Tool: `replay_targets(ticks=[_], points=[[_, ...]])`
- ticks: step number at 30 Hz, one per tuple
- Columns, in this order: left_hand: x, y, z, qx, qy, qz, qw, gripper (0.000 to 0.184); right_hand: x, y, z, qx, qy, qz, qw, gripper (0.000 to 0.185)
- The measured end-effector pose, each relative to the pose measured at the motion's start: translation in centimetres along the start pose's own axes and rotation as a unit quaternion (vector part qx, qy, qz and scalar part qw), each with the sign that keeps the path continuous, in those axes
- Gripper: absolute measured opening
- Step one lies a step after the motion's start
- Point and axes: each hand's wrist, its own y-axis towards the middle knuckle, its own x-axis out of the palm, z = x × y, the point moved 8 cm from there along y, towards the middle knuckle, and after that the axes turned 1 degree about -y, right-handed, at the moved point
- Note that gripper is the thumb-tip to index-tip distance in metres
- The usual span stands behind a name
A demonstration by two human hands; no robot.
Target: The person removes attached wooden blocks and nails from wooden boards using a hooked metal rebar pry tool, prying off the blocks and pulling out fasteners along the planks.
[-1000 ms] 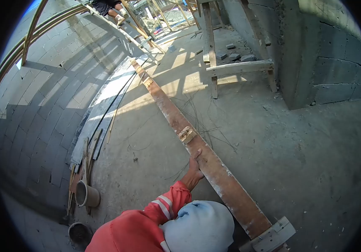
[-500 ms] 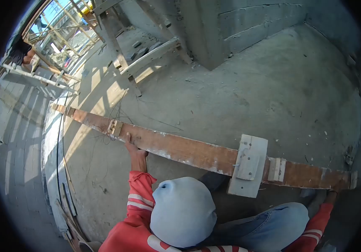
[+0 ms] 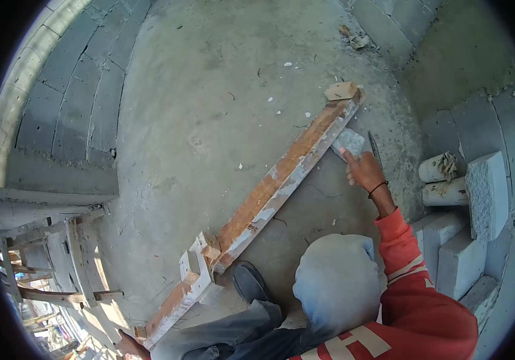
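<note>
A long brown board [image 3: 281, 189] with pale smears on its side runs diagonally across the floor. Wooden cleats [image 3: 197, 264] are fixed around its lower part, and a small wood block [image 3: 341, 91] sits at its far end. My right hand [image 3: 364, 170] is closed at a grey block piece [image 3: 350, 143] beside the far end, one finger lying over it. At the lower left, my left hand [image 3: 131, 347] grips the board's near part; its fingers are partly hidden and dark.
Light blocks [image 3: 458, 258] and two pale cylinders [image 3: 443, 181] stand by the right wall. A wooden trestle [image 3: 77, 264] is at the lower left, near a block wall [image 3: 71, 102]. My shoe [image 3: 250, 282] is beside the board. A dark pointed tool [image 3: 375, 147] lies near my right hand.
The view has swung right towards the board's other end. My right hand has left the board and moved to the block piece. My left hand now appears at the lower left, still on the board.
</note>
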Motion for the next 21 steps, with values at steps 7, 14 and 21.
replay_targets(ticks=[7,14,21], points=[[-4.7,-41.7,37.6,0.558,-0.194,-0.358,0.723,0.062,-0.6,-2.3,8.2,-0.08,-0.094,0.198,0.972,0.037],[11.8,-72.0,39.2,0.644,0.041,-0.634,0.427,0.104,0.4,-6.4,13.3,-0.044,-0.011,0.136,0.99,0.036],[11.4,-76.2,39.2,0.609,0.06,-0.67,0.42,0.104,-1.1,-4.1,9.8,-0.091,-0.032,0.161,0.982,0.076]])
